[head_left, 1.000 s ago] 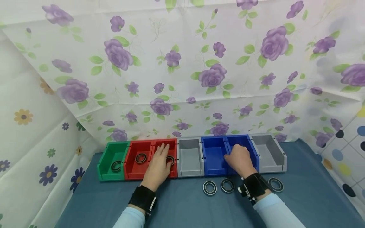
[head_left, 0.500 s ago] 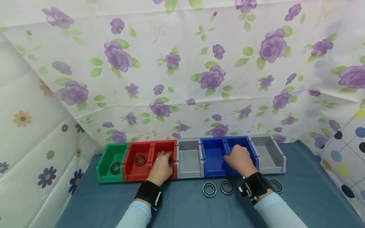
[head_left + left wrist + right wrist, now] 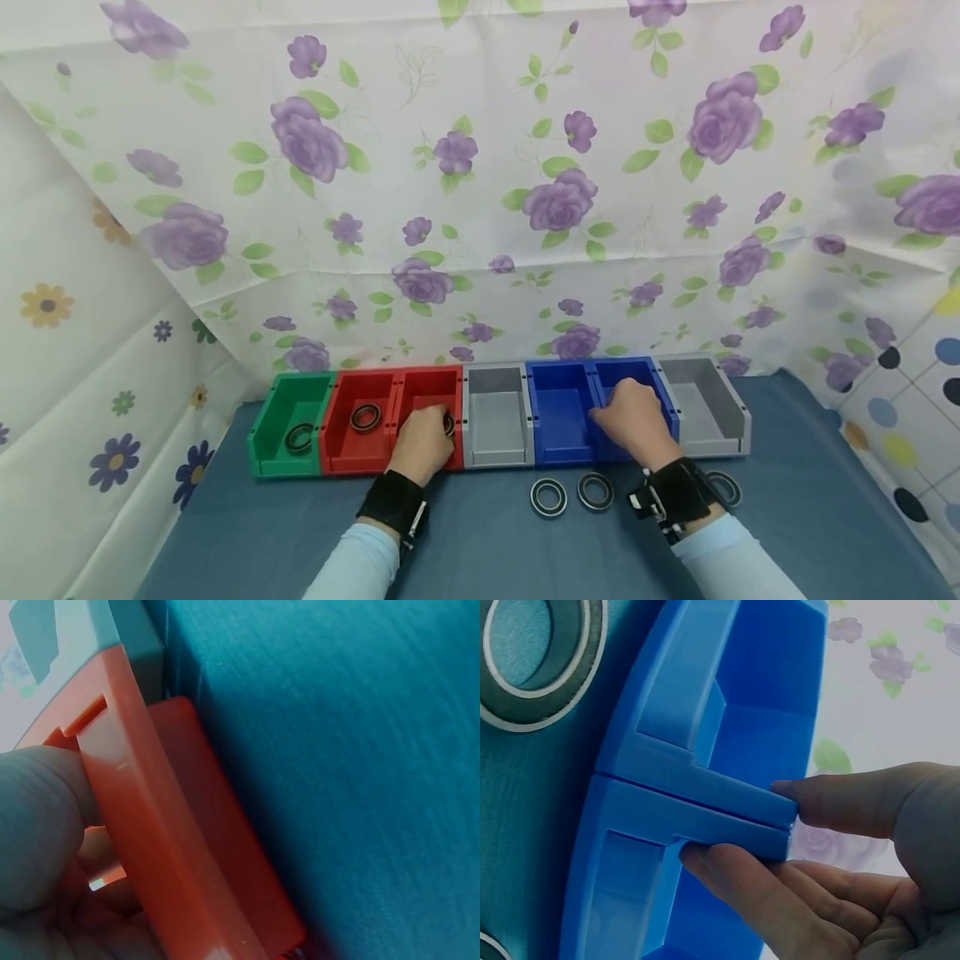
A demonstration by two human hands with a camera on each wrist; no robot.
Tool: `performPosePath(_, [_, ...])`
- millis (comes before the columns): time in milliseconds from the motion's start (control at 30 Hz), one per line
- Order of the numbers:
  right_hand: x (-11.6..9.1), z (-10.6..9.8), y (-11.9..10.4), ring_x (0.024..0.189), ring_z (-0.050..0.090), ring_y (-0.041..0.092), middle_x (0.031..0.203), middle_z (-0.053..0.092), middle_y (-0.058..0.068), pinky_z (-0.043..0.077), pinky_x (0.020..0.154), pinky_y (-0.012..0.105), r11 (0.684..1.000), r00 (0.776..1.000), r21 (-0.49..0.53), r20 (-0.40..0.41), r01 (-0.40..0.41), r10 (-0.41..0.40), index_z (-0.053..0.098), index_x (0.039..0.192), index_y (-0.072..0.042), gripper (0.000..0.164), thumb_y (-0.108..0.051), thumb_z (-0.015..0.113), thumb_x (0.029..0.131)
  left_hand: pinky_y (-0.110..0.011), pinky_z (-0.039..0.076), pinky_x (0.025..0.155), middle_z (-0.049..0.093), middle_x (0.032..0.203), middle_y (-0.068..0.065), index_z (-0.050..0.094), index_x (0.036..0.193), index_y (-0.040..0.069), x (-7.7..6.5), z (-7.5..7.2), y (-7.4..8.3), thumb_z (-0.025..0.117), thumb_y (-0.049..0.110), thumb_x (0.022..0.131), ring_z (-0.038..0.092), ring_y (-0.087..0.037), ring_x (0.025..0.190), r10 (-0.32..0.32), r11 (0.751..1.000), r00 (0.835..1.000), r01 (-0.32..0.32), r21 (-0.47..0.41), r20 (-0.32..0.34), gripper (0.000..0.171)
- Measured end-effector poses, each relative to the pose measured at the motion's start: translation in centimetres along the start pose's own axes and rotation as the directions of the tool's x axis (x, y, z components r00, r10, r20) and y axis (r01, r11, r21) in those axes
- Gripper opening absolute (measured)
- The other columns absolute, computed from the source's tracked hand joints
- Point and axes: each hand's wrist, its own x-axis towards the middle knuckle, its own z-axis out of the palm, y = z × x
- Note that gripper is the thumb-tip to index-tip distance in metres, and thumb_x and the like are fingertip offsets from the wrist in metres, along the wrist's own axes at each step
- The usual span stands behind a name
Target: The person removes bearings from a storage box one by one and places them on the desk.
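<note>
My left hand [image 3: 422, 446] reaches into the right-hand red bin [image 3: 431, 379], its fingers curled down at a ball bearing [image 3: 449, 424]. Only the bearing's right side shows, and the contact is mostly hidden. In the left wrist view, the thumb [image 3: 37, 817] and bent fingers sit behind the bin's front wall [image 3: 142, 825]. My right hand [image 3: 637, 421] pinches the adjoining walls [image 3: 705, 799] of the two blue bins [image 3: 564, 400], with thumb [image 3: 855, 802] on one side and fingers [image 3: 750, 889] on the other.
Single bearings lie in the green bin [image 3: 258, 446] and the left red bin [image 3: 333, 458]. Grey bins [image 3: 498, 457] stand in the middle and at the right end. Before the row lie a bearing [image 3: 536, 500], another bearing [image 3: 582, 493] and a third bearing [image 3: 735, 492].
The left hand's outstretched fingers have bent and drawn down at the bearing in the right red bin. The right hand stays at the blue bins. The head view has shifted slightly.
</note>
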Motion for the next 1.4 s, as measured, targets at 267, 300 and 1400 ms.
performPosePath(267, [0.0, -0.1, -0.2, 0.039, 0.035, 0.013, 0.049, 0.025, -0.005, 0.031, 0.038, 0.024, 1.0, 1.0, -0.012, -0.017, -0.023, 0.022, 0.036, 0.052, -0.014, 0.045, -0.025, 0.07, 0.079, -0.031, 0.048, 0.062, 0.054, 0.075, -0.002, 0.06, 0.091, 0.008, -0.2, -0.3, 0.2, 0.07, 0.004, 0.073, 0.049, -0.016, 0.065, 0.005, 0.999, 1.0, -0.004, 0.037, -0.03, 0.021])
performPosePath(300, [0.0, -0.1, -0.2, 0.04, 0.038, 0.013, 0.049, 0.026, -0.005, 0.033, 0.038, 0.024, 1.0, 1.0, -0.016, -0.015, -0.026, 0.026, 0.036, 0.052, -0.014, 0.045, -0.025, 0.07, 0.079, -0.031, 0.048, 0.062, 0.054, 0.075, -0.002, 0.06, 0.091, 0.008, -0.2, -0.3, 0.2, 0.069, 0.004, 0.073, 0.049, -0.016, 0.065, 0.012, 0.999, 0.999, -0.01, 0.039, -0.04, 0.021])
performPosePath(1400, [-0.1, -0.1, -0.2, 0.043, 0.045, 0.016, 0.049, 0.029, -0.004, 0.037, 0.04, 0.027, 0.999, 0.999, -0.03, -0.024, -0.023, 0.022, 0.04, 0.054, -0.012, 0.041, -0.025, 0.069, 0.08, -0.026, 0.047, 0.08, 0.046, 0.121, 0.006, 0.05, 0.132, 0.033, -6.3, -4.8, 2.8, 0.073, 0.014, 0.079, 0.052, -0.011, 0.102, 0.243, 0.848, 0.858, -0.415, -0.331, -0.453, 0.061])
